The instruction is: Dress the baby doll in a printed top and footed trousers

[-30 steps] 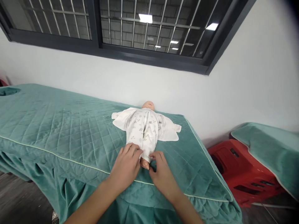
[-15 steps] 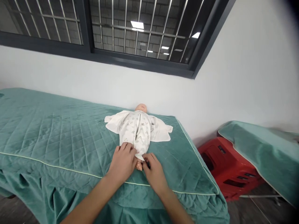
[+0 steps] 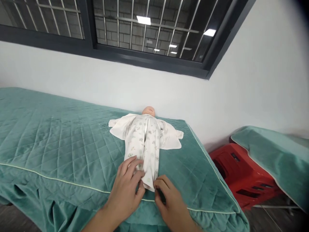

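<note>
The left hand (image 3: 127,185) arches palm down, the right hand (image 3: 170,200) curled in a pinch.

The left hand (image 3: 124,190) is bare, with slender, tapering fingers, a thumb shorter than they are, and a smooth, fairly broad back. The right hand (image 3: 172,203), bare too, has a similar slim build, with gently rounded knuckles. The left wrist (image 3: 107,212) is unadorned and narrower than the hand; below it the left forearm (image 3: 98,222) is uncovered as far as the view's lower edge. Only a short, bare stretch of the right forearm (image 3: 193,228) shows. Fingernail details are too small to make out.
</note>
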The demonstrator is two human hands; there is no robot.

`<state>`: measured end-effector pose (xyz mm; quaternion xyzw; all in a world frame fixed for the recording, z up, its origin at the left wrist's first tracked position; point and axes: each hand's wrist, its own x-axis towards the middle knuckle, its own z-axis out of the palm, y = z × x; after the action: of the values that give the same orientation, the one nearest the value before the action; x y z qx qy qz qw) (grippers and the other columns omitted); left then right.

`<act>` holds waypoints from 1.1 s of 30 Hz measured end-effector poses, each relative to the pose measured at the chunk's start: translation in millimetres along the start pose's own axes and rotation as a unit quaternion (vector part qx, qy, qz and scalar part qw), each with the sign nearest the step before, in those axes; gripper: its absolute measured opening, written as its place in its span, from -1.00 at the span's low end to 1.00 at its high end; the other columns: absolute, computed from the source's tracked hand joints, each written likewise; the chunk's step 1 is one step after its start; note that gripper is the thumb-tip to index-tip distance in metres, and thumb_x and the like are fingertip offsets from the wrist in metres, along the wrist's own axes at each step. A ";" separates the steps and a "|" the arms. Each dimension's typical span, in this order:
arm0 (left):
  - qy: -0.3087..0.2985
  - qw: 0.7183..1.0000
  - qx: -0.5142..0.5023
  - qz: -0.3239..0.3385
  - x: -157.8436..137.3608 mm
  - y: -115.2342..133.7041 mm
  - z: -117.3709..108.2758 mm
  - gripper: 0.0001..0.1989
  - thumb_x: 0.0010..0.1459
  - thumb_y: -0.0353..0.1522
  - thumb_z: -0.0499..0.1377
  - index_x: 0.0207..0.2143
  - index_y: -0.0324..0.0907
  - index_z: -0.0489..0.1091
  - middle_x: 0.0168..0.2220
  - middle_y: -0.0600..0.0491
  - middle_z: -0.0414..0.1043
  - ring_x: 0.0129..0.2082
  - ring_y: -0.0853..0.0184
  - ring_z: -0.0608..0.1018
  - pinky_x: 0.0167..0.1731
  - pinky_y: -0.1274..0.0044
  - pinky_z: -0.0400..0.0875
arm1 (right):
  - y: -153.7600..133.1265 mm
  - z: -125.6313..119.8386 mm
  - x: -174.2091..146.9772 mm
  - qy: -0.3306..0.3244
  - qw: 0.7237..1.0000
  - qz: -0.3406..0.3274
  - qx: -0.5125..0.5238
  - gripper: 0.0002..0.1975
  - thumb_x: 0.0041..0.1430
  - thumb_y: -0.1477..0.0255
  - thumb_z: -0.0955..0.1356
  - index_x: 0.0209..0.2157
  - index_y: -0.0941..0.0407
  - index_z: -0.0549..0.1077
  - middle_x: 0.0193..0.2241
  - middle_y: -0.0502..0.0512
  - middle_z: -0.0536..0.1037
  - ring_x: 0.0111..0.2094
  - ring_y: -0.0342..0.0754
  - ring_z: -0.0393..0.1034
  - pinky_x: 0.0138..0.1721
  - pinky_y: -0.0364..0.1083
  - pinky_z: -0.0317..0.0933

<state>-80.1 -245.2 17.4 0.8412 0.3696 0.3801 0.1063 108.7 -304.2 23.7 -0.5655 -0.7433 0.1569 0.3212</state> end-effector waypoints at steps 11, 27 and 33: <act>0.003 0.983 -0.075 -0.168 -31.0 -46.3 -1.1 -0.63 0.22 -0.46 0.04 0.07 -0.04 0.28 0.06 -0.07 0.29 0.07 0.18 0.39 0.03 0.27 0.39 | -29.6 12.1 55.7 -0.043 0.993 -0.034 -0.107 -0.59 0.06 0.63 0.30 -0.05 0.02 0.36 0.03 0.15 0.41 0.06 0.14 0.28 0.04 0.15 0.21; 0.087 0.987 -0.101 -0.091 -27.9 -34.8 -25.5 -0.82 0.28 -0.46 0.03 -0.14 -0.05 0.34 -0.17 0.01 0.44 -0.15 0.33 0.53 -0.20 0.54 0.47 | -43.3 21.3 56.6 0.002 0.978 -0.135 -0.160 -0.79 0.14 0.61 0.29 -0.23 0.05 0.40 -0.31 0.07 0.48 -0.18 0.06 0.32 0.05 0.15 0.11; 0.040 0.988 -0.101 -0.114 -46.7 -46.0 -16.9 -0.84 0.28 -0.41 0.04 -0.16 -0.08 0.38 -0.16 -0.01 0.46 -0.13 0.31 0.53 -0.13 0.49 0.47 | -41.0 18.5 44.6 -0.016 0.980 -0.134 -0.149 -0.79 0.21 0.62 0.25 -0.20 0.05 0.40 -0.25 0.07 0.50 -0.14 0.02 0.34 0.13 0.16 0.09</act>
<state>-137.5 -247.4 -18.3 0.7628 0.4265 0.4343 0.2181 59.4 -272.7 47.8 -0.4999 -0.8323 0.0093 0.2393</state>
